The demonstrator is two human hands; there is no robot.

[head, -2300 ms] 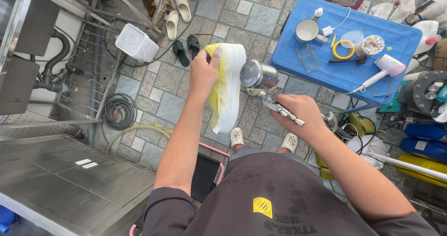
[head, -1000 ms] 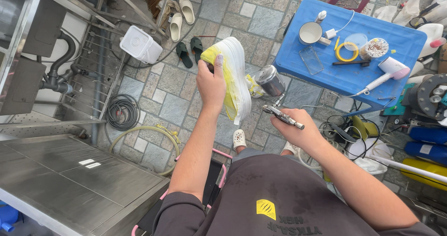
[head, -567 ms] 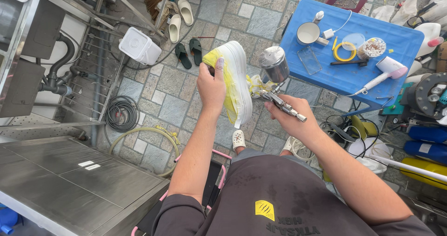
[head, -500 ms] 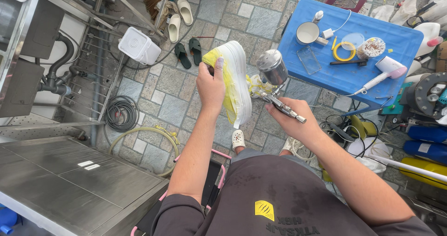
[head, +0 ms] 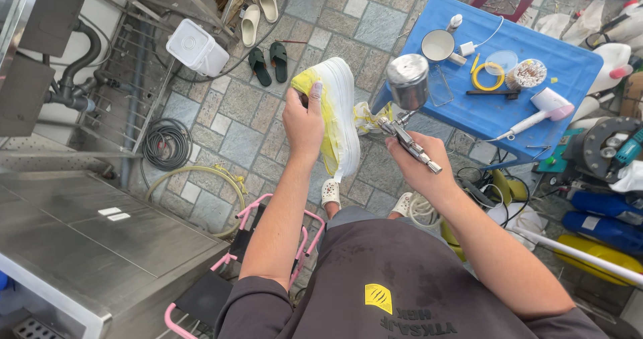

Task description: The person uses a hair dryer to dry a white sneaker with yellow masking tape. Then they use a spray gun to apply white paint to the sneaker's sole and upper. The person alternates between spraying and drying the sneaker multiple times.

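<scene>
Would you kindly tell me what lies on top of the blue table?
On the blue table: a white cup, yellow ring, jar and hair dryer. The spray gun hides its near corner.

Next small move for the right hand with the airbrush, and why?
Probably ease the airbrush nozzle a little further left toward the white sole of the shoe. The right hand holds it aimed there, tip just short of the sole, while the left hand holds the shoe sole-side to it.

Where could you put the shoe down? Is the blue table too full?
The blue table is crowded at its far side: cup, yellow ring, hair dryer. Its near edge is barer. The steel counter, lower left, has wide bare room. The paving between the hose coil and sandals is bare too.
</scene>
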